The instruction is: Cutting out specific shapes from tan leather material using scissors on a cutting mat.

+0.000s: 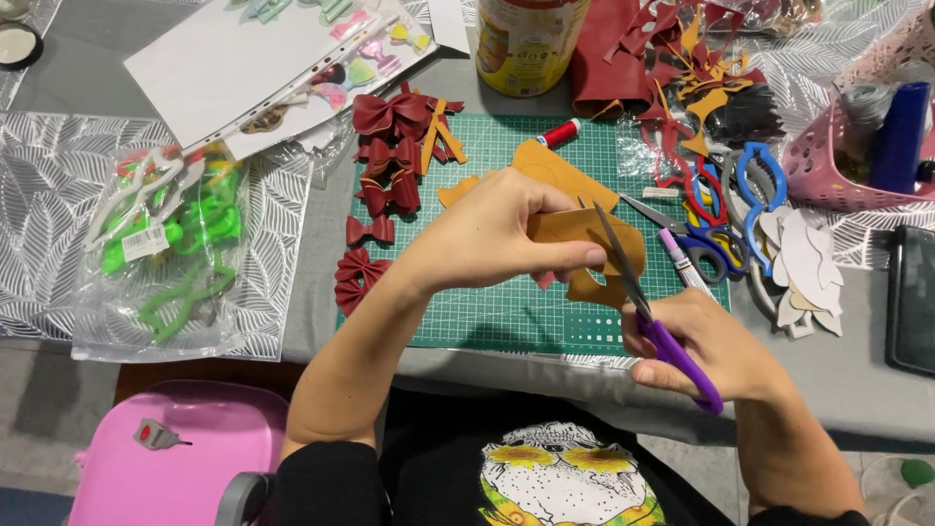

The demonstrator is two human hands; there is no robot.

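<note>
Mustard leather piece (584, 234) held above cutting mat's (506, 312) near edge, pinched shut in left hand (497, 229). Right hand (706, 346) closed through purple scissors (648, 312), blades part-open on it. Risks: left fingertips (584, 256) beside blades could be nicked; limp leather may twist, spoiling cut.

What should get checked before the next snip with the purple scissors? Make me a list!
1. Right hand grips the purple scissors firmly: ok.
2. Left hand holds the tan piece steady: ok.
3. Blades closed on the piece: ok, they cross it.
4. Left fingertips away from the blades: not ok, very close.
5. Cut follows a marked line: cannot tell, none visible.
6. Green cutting mat under the work: ok.
</note>
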